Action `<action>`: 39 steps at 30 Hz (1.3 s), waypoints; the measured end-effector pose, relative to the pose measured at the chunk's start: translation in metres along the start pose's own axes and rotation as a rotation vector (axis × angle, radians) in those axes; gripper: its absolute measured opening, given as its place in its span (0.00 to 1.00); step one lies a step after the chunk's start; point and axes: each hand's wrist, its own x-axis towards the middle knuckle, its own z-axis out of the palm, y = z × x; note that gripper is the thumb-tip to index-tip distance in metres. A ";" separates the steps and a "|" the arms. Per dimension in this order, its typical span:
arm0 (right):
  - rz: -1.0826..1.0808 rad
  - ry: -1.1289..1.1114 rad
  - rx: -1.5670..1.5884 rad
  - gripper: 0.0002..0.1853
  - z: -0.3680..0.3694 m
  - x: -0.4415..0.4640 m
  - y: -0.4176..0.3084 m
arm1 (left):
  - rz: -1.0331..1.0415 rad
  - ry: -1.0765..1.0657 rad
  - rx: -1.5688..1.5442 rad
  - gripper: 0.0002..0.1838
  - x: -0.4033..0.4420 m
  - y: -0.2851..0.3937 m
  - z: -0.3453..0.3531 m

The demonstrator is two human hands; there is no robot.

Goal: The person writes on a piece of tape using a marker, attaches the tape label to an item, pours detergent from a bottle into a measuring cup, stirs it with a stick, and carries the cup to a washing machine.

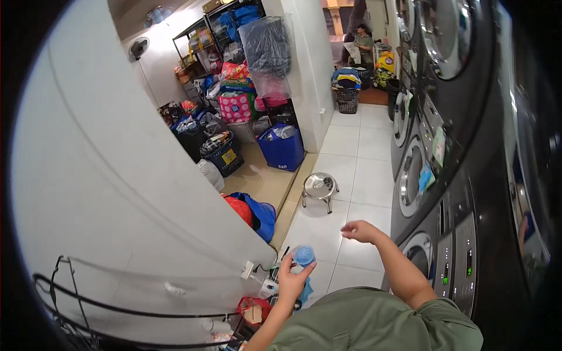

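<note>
A small cup of blue powder or granules is held by my left hand, with the thumb and fingers round its sides, low in the middle of the view. To the right, my right hand hangs in the air over the white floor tiles. Its fingers are curled together, and whether anything small is between them is hidden. A round metal stool stands on the tiles beyond both hands.
Stacked washing machines line the right side. At left are a white wall, a blue bag and a laundry basket. A person sits at the far end, near another basket.
</note>
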 end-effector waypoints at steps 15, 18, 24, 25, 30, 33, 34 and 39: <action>-0.393 0.146 0.567 0.41 -0.310 0.246 -0.065 | 0.297 -0.284 0.112 0.29 0.486 -0.002 0.237; -0.316 0.340 0.635 0.39 -0.378 0.286 -0.053 | 0.353 -0.376 0.161 0.31 0.575 0.001 0.303; -0.339 0.764 0.609 0.30 -0.525 0.364 0.011 | 0.503 -0.537 0.063 0.38 0.732 -0.003 0.470; -0.333 0.838 0.539 0.30 -0.552 0.375 0.024 | 0.561 -0.576 0.053 0.41 0.758 -0.008 0.500; -0.256 1.045 0.333 0.30 -0.696 0.409 0.081 | 0.694 -0.811 0.056 0.55 0.880 -0.015 0.656; -0.186 1.137 0.295 0.31 -0.773 0.423 0.107 | 0.549 -0.977 0.125 0.40 0.952 -0.049 0.744; -0.158 1.164 0.304 0.31 -0.794 0.428 0.117 | 0.449 -1.030 0.161 0.35 0.976 -0.059 0.770; 0.016 1.348 0.284 0.31 -0.877 0.458 0.159 | 0.135 -1.250 0.098 0.22 1.086 -0.072 0.913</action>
